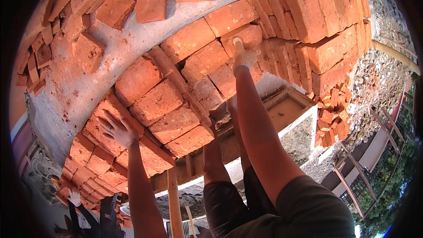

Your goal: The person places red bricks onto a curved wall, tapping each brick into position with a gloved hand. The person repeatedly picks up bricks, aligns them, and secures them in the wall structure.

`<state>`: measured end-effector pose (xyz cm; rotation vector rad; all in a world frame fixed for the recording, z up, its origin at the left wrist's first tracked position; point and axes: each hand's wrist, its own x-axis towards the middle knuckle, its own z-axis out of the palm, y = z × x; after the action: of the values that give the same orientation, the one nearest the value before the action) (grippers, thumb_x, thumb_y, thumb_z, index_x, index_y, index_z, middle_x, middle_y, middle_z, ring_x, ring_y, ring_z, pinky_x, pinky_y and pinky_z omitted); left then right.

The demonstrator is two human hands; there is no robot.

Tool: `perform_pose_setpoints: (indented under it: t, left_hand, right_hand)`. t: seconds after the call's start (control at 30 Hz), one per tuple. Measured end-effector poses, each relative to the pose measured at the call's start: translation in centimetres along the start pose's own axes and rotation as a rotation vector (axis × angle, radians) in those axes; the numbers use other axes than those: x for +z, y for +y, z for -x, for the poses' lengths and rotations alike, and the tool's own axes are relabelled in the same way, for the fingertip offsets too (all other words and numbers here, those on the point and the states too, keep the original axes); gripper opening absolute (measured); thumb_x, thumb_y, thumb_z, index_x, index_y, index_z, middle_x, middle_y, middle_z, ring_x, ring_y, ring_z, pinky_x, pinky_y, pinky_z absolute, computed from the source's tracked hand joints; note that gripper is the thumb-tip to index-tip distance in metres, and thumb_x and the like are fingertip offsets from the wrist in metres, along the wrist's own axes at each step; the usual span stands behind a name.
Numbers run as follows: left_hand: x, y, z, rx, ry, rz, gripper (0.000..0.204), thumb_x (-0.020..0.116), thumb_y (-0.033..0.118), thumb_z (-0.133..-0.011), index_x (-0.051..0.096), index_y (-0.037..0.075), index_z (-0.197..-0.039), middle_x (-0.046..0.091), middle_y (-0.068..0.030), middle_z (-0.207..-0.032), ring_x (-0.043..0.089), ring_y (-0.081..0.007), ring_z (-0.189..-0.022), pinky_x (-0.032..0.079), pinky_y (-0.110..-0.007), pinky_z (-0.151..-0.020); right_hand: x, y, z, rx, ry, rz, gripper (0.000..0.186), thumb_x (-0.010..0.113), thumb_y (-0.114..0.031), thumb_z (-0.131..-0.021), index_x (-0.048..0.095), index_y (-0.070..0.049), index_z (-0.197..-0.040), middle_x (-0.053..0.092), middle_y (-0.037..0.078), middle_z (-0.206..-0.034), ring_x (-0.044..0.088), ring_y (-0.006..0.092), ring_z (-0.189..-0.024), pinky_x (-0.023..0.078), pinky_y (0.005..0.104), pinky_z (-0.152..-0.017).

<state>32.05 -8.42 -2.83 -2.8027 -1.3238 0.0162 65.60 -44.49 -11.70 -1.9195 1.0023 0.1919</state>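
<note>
Curved rows of orange-red bricks [156, 99] run from lower left to upper right in front of me. My left hand [118, 131] lies flat on a brick at the left part of the rows, its fingers spread. Farther off and to the right, my right hand [246, 57] is at the near edge of a brick [242, 34] in the upper row. A pale digit presses on that brick's face, while the other fingers look curled and are partly hidden. Dark gaps show between several of the neighbouring bricks.
Loose bricks [150, 6] lie on the grey slab [128, 31] beyond the rows, with a pile at far left. Bricks stand on edge [304, 9] at upper right. Below are a wooden frame [282, 108], a pole [175, 202] and rubble. Another person's hand [75, 197] shows at lower left.
</note>
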Motion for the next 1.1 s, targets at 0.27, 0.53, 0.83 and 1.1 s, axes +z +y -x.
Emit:
perform_pose_setpoints:
  t: [0.27,0.53,0.83,1.1]
  left_hand:
    - [0.1,-0.2,-0.1,0.007,0.020,0.028,0.078,0.024,0.069,-0.107,0.022,0.026,-0.172,0.013,-0.0167,-0.178,0.010,-0.0399,-0.164,0.004,-0.064,-0.129]
    - [-0.2,0.1,-0.1,-0.004,0.023,0.057,0.077,0.027,0.066,-0.107,0.023,0.024,-0.171,0.013,-0.0178,-0.178,0.010,-0.0398,-0.164,0.003,-0.064,-0.129]
    - [-0.7,0.6,-0.1,-0.011,0.010,0.038,0.077,0.027,0.065,-0.107,0.019,0.025,-0.172,0.011,-0.0178,-0.178,0.008,-0.0398,-0.164,0.003,-0.064,-0.129]
    - [-1.1,0.9,0.0,-0.018,-0.014,0.046,0.077,0.028,0.062,-0.107,0.018,0.023,-0.173,0.009,-0.0192,-0.178,0.007,-0.0416,-0.164,0.004,-0.066,-0.128]
  right_hand:
    - [2.0,0.6,-11.0,0.387,-0.273,-0.125,0.138,0.091,-0.063,-0.073,0.015,0.007,-0.164,0.036,0.026,-0.164,0.041,0.0306,-0.150,0.045,0.0462,-0.115]
    - [1.9,-5.4,-2.3,0.386,0.154,0.247,0.148,0.090,-0.072,-0.067,0.010,0.000,-0.169,0.024,0.033,-0.169,0.028,0.0491,-0.157,0.038,0.0588,-0.122]
    - [1.8,-2.8,-4.7,0.187,0.012,0.072,0.101,0.086,-0.050,-0.083,0.037,0.002,-0.154,0.055,0.025,-0.142,0.062,0.0367,-0.124,0.056,0.0518,-0.097]
    - [-2.6,1.3,-4.8,-0.055,-0.308,-0.057,0.104,0.084,-0.045,-0.086,0.030,0.009,-0.157,0.046,0.024,-0.151,0.055,0.0334,-0.132,0.053,0.0436,-0.102]
